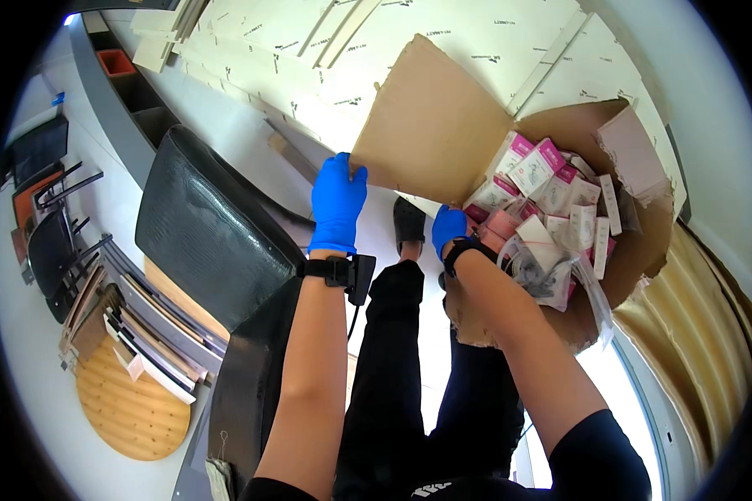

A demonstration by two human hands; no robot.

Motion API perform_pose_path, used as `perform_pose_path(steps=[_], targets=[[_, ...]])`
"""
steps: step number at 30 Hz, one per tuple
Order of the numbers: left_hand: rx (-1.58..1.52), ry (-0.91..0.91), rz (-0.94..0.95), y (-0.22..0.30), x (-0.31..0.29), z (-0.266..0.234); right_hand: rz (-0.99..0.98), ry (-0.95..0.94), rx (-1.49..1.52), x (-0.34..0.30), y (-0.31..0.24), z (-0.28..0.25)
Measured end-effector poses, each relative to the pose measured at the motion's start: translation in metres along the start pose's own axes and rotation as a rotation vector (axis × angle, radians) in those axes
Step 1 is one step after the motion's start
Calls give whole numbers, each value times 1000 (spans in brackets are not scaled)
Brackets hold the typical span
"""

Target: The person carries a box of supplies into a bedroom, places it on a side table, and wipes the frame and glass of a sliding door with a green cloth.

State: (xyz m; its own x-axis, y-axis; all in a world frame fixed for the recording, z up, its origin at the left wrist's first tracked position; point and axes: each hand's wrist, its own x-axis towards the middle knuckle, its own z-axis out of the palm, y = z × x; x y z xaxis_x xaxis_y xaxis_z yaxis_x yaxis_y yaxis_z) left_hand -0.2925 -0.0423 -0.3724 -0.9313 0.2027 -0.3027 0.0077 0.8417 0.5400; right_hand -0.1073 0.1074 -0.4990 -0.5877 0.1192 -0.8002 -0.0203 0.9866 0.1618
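A large brown cardboard box point(647, 242) stands open at the right, its broad flap point(434, 121) folded out to the left. My left hand point(339, 199), in a blue glove, grips the flap's near left corner. My right hand point(449, 225), gloved in the same blue, is closed on the box's left edge near the fold; its fingertips are partly hidden. Inside lie many small white and pink cartons point(536, 169), heaped loosely, some upright and some tilted. Clear plastic bags point(589, 292) and a pinkish packet point(501, 224) are among them.
A black chair point(217, 217) stands close on my left. Pale printed boards point(267, 50) lie beyond the box. Stacked panels point(146, 334) and a round wooden top point(134, 405) lean at the far left. Gold curtain-like fabric point(685, 334) hangs at the right.
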Motion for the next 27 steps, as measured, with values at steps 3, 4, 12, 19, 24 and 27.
perform_pose_path(steps=[3,4,12,19,24,27], targets=[[67,8,16,7,-7,-17,-107,17,-130,-35,8,-22],[81,32,47,13,-12,-19,-198,6,-143,-51,17,-23],[98,-458,303,134,-95,-43,-126,252,-203,-189,63,-61],[105,-474,409,183,-138,-17,-227,102,521,-221,109,-83],[129,-404,401,189,-130,-26,-292,2,661,-234,127,-100],[100,-397,370,185,-120,-29,-348,-138,630,-242,133,-103]])
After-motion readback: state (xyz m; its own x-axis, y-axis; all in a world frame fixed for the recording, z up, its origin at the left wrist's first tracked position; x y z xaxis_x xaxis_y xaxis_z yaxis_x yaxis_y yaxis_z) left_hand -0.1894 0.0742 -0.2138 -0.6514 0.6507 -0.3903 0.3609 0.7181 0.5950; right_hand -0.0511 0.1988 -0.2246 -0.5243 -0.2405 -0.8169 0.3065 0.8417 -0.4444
